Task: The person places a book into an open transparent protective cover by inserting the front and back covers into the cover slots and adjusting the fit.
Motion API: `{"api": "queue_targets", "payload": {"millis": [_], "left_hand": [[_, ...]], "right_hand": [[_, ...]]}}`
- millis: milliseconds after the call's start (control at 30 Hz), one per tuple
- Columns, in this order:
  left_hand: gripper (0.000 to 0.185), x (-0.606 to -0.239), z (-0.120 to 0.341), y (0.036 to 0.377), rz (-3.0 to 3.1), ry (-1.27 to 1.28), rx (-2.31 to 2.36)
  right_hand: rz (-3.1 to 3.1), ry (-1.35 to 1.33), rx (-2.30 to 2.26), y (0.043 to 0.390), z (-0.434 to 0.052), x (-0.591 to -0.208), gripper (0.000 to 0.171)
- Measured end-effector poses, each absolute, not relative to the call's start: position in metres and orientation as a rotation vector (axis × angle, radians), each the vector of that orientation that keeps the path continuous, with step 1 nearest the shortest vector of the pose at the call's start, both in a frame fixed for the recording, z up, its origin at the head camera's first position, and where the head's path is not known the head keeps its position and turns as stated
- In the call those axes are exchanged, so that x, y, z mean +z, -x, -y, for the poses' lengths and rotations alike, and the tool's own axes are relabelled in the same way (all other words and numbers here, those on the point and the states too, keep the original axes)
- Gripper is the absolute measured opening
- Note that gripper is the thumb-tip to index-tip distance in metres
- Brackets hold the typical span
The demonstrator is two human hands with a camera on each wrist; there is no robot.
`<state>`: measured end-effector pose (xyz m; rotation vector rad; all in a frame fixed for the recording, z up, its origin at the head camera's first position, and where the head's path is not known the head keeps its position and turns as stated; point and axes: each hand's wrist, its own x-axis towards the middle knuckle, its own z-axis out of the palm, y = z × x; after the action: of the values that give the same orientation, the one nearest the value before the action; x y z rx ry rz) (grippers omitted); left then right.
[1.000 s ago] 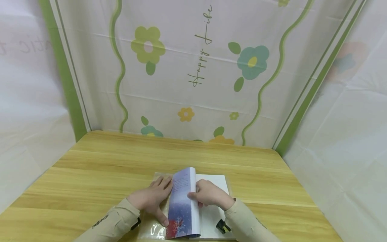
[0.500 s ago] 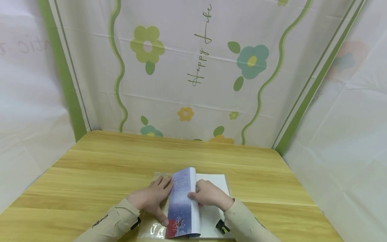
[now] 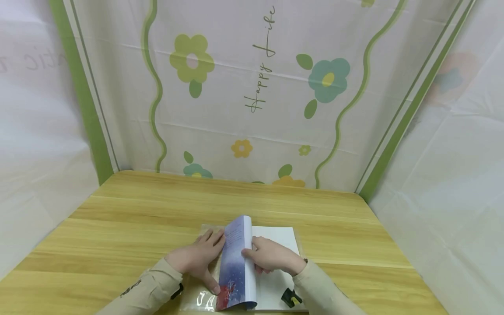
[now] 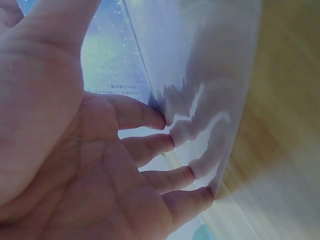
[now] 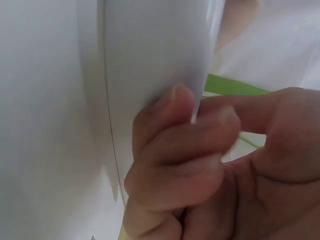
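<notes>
Free to pass: across the wooden tabletop [image 3: 145, 210], beyond the raised blue page [image 3: 232, 271] and out to either side. Bounded at the back by printed cloth [image 3: 232, 113], at the sides by a left cloth [image 3: 35, 175] and a right cloth [image 3: 445, 183]. Blocked, over the clear cover [image 3: 193, 299]: by the left hand [image 3: 201, 258], fingers spread. Blocked, along the page's edge: by the right hand [image 3: 273, 254], pinching. Open above: white page [image 3: 277, 232], far end; obstructed nearer by a dark object [image 3: 290, 298].
</notes>
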<state>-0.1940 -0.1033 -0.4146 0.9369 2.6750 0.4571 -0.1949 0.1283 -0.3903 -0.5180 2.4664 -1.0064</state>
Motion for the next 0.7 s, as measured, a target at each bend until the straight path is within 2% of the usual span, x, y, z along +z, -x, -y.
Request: {"api": "queue_targets", "payload": {"millis": [700], "left_hand": [[0.134,-0.4135,0.1024,0.1916,-2.686,-0.909,0.456]], "right_hand": [[-2.551,0.498,-0.940,0.1935,-0.1303,-0.3899,0.017]]}}
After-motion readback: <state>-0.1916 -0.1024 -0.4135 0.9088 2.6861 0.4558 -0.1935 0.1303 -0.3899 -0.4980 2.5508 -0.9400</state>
